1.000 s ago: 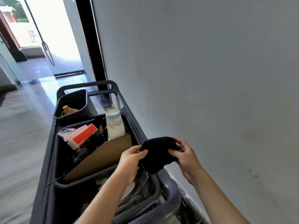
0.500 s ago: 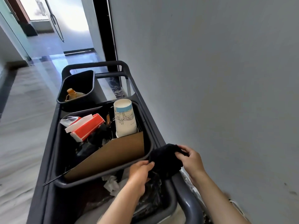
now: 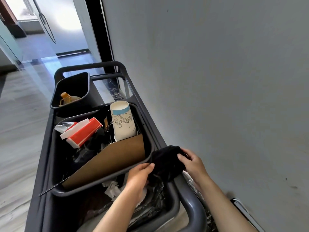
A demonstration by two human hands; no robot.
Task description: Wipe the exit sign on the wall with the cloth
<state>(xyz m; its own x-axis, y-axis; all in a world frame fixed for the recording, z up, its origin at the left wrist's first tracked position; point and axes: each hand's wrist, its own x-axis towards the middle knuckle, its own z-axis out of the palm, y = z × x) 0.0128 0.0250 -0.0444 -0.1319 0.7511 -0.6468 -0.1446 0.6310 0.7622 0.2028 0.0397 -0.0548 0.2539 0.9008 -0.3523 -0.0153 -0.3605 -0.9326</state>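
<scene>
A bunched black cloth point(image 3: 165, 162) hangs between both hands over the right rim of a dark grey cart point(image 3: 132, 84). My left hand point(image 3: 139, 176) pinches its lower left edge. My right hand point(image 3: 192, 163) grips its upper right side, close to the grey wall point(image 3: 225, 81). Low on the wall at the bottom right, a dark-framed panel edge point(image 3: 240, 206) shows; I cannot tell whether it is the exit sign.
The cart's middle bin point(image 3: 148, 136) holds a paper cup point(image 3: 122, 121), a red and white box point(image 3: 82, 133) and a cardboard sheet point(image 3: 110, 159). A far bin point(image 3: 73, 87) holds an amber bottle point(image 3: 66, 97). Crumpled paper lies in the near bin. Glass doors stand at the far left.
Both hands and the cloth have dropped lower toward the cart's right rim, and my view has tilted down toward the cart, bringing the panel edge into sight.
</scene>
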